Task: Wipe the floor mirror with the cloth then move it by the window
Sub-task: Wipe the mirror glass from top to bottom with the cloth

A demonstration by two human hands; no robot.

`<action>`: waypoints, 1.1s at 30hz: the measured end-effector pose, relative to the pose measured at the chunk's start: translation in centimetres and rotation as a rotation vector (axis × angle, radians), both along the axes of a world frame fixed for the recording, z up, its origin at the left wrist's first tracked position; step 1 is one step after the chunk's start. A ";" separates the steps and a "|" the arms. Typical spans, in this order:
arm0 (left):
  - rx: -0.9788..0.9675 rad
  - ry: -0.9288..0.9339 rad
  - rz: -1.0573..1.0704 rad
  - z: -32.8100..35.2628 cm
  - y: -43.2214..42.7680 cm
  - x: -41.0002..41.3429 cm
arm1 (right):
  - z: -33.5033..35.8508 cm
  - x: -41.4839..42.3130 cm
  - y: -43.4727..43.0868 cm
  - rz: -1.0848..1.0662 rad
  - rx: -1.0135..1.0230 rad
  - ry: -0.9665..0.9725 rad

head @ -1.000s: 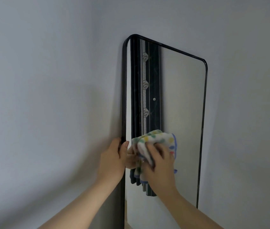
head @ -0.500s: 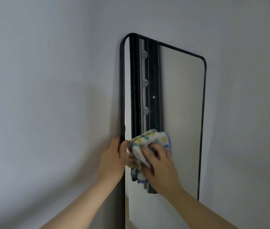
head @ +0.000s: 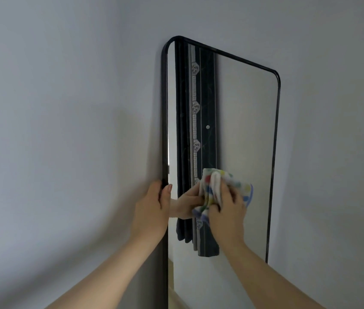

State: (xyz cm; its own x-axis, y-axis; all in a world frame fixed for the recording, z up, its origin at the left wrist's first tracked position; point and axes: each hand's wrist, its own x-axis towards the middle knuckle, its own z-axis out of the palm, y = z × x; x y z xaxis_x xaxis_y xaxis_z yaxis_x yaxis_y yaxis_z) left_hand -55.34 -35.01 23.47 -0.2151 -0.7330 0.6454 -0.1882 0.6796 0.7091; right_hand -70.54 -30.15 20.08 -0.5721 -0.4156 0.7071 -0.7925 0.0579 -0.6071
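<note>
Wiping the mirror (head: 243,130) with a cloth (head: 215,184), as the head view shows.
The left hand (head: 152,208) grips the left edge of the black frame (head: 165,130), likely to steady the leaning mirror against the push of wiping. The right hand (head: 227,211) holds the bunched, dotted cloth pressed to the glass at mid-height. Tall, round-cornered and thin-framed, the mirror is propped against a grey wall (head: 65,108) and reflects a dark curtain (head: 207,97).

Lighting is dim, soft and diffuse, with a cool grey cast. A broad, soft-edged shadow lies on the wall (head: 136,139) left of the mirror (head: 245,141). A thin bright strip shows along the glass's left edge. Focus is slightly soft throughout. Wide-angle bowing curves the mirror's sides.
</note>
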 end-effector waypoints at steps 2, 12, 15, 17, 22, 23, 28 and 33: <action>-0.011 -0.005 -0.004 0.0 -0.1 0.0 | 0.3 2.7 0.0 -0.028 0.055 0.049; 0.011 -0.051 -0.035 0.3 -0.2 0.3 | 0.1 1.8 0.4 -0.066 0.064 0.078; -0.003 -0.068 -0.033 0.4 -0.4 0.3 | -0.5 4.6 1.1 0.042 0.044 0.405; 0.003 -0.065 -0.044 0.5 -0.5 0.3 | -1.0 3.4 1.1 0.049 0.062 0.540; 0.001 -0.024 -0.055 0.5 0.0 0.5 | -0.2 0.2 0.5 -0.071 0.051 0.038; 0.003 -0.025 -0.055 0.5 0.0 0.4 | 0.0 1.1 0.6 -0.051 0.038 0.021; 0.029 -0.050 -0.080 0.7 -0.4 0.5 | -1.5 4.5 1.2 0.050 0.058 0.436; 0.029 -0.083 -0.090 0.6 -0.4 0.9 | -1.6 -0.2 0.1 -0.030 0.031 0.082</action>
State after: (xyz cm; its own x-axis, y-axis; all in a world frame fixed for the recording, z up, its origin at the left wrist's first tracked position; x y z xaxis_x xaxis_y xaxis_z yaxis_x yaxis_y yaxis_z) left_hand -54.48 -35.40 24.09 -0.3322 -0.7264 0.6016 -0.1865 0.6759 0.7130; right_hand -70.70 -30.04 18.52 -0.5254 -0.4218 0.7389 -0.8370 0.1001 -0.5380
